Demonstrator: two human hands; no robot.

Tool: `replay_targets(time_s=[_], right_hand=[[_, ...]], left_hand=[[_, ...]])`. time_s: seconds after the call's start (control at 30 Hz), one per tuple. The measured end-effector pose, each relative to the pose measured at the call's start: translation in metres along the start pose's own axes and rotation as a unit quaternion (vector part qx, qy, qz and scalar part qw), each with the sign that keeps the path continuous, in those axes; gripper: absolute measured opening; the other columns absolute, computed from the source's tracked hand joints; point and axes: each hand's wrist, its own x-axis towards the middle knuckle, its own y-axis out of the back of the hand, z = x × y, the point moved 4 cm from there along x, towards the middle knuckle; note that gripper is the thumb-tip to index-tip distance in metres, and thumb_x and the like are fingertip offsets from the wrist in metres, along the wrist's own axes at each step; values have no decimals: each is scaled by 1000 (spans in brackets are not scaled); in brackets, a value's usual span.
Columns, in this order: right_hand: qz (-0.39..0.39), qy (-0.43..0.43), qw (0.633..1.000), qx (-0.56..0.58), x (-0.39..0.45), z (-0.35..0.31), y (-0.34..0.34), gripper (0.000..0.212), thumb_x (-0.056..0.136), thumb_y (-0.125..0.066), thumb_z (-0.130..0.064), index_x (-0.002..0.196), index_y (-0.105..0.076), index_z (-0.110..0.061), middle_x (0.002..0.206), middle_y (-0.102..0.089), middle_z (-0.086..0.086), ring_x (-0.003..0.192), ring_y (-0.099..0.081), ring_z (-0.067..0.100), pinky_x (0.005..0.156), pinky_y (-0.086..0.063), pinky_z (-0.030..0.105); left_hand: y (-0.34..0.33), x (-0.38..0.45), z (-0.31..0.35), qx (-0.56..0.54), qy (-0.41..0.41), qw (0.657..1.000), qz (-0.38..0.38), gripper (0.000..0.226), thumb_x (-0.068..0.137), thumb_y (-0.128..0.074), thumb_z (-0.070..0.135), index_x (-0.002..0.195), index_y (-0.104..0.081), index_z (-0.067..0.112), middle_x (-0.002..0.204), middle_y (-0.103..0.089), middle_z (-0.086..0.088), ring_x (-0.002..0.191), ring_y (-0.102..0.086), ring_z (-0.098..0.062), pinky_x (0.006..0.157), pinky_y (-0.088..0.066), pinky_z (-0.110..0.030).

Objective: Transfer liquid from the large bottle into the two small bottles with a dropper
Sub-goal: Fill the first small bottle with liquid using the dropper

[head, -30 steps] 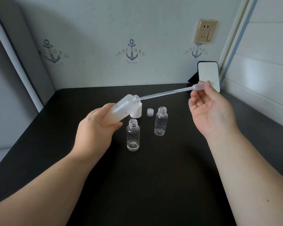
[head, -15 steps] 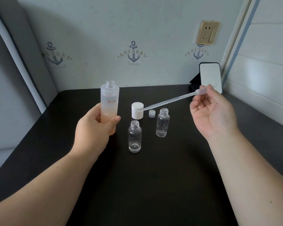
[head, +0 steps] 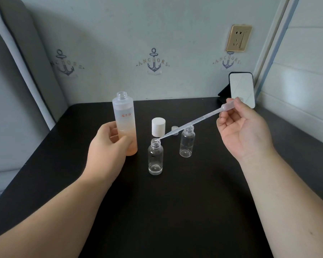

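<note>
On the left, with the left grip (head: pixel 108 146), holds the large bottle (head: pixel 124 116) round its lower half, fingers and thumb curled about the peach-tinted part. No longer tips it toward the dropper as a second ago: stands it upright, mouth open, base seemingly down on the desk (head: pixel 175 211). Leaves its white cap (head: pixel 158 126) standing just behind, apart from everything.

Further right, brings the tip of the dropper (head: pixel 194 121) out of the large bottle's neck and down to the mouth of the near small bottle (head: pixel 155 159), touching or just inside the rim; hard to tell which. Slants the stem up and to the right, passing in front of a small clear cap (head: pixel 174 130) and over the neck of the far small bottle (head: pixel 187 142). Keeps both small bottles upright, uncapped and well apart from each other. Shows no clear liquid level in either; too transparent to judge.

On the right, with the right grip (head: pixel 244 131), pinches the dropper's bulb between thumb and fingertips, palm turned up.

Means, by judgement, the draw from the large bottle is over and the first delivery is about to start: needs only a gentle squeeze on the bulb with the tip held steady in the neck. Risks a drip onto the desk if the tip slides off the rim.
</note>
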Motion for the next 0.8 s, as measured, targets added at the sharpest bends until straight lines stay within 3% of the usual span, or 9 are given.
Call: replay_targets(time_s=[0.13, 0.2, 0.3, 0.4, 0.53, 0.67, 0.8], right_hand=[[-5, 3, 1000, 0, 0, -2, -1, 25, 95, -66, -17, 76, -82, -12, 76, -68, 3, 65, -60, 13, 62, -50, 22], [-6, 3, 1000, 1, -1, -2, -1, 25, 95, -66, -17, 76, -81, -12, 76, -68, 3, 65, -60, 13, 62, -49, 22], [-7, 0, 1000, 2, -1, -2, -2, 24, 94, -67, -17, 76, -81, -11, 77, -68, 3, 65, -60, 13, 62, -49, 23], [-7, -4, 1000, 8, -2, -2, -2, 23, 94, -67, -17, 77, -81, -10, 77, -69, 4, 65, -60, 13, 61, -50, 23], [-3, -5, 1000, 10, -2, -2, -1, 22, 94, -68, -17, 78, -81, -10, 76, -69, 4, 64, -60, 14, 61, -50, 23], [-6, 0, 1000, 0, -1, -3, -1, 23, 94, -67, -17, 77, -82, -11, 77, -68, 3, 64, -60, 14, 61, -50, 23], [-4, 2, 1000, -2, -1, -4, -1, 24, 95, -67, -18, 77, -82, -12, 77, -68, 3, 65, -60, 14, 62, -50, 23]], left_hand=[[16, -9, 12, 7, -36, 997, 72, 33, 86, -65, 14, 107, -59, 40, 99, -64, 16, 89, -62, -1, 69, -46, -21], [20, -14, 16, 9, -58, 995, 74, 30, 87, -63, 11, 97, -61, 40, 90, -64, 15, 83, -62, -2, 66, -44, -21], [14, -23, 18, -20, -98, 995, 2, 26, 87, -61, 8, 92, -68, 32, 84, -69, 13, 70, -62, -2, 62, -47, -21], [-2, -30, 17, -35, -103, 982, -151, 32, 76, -57, 11, 97, -71, 32, 91, -73, 7, 63, -58, -6, 55, -46, -19], [-18, -32, 10, 70, -113, 945, -300, 44, 73, -63, 26, 113, -64, 43, 81, -66, 11, 66, -59, -8, 60, -47, -24], [-25, -31, 11, 179, -166, 926, -287, 44, 72, -77, 59, 110, -57, 49, 86, -65, 18, 74, -62, -4, 63, -48, -15], [-27, -27, 10, 212, -152, 929, -262, 44, 70, -80, 60, 106, -56, 49, 90, -69, 16, 85, -65, -3, 70, -55, -20]])
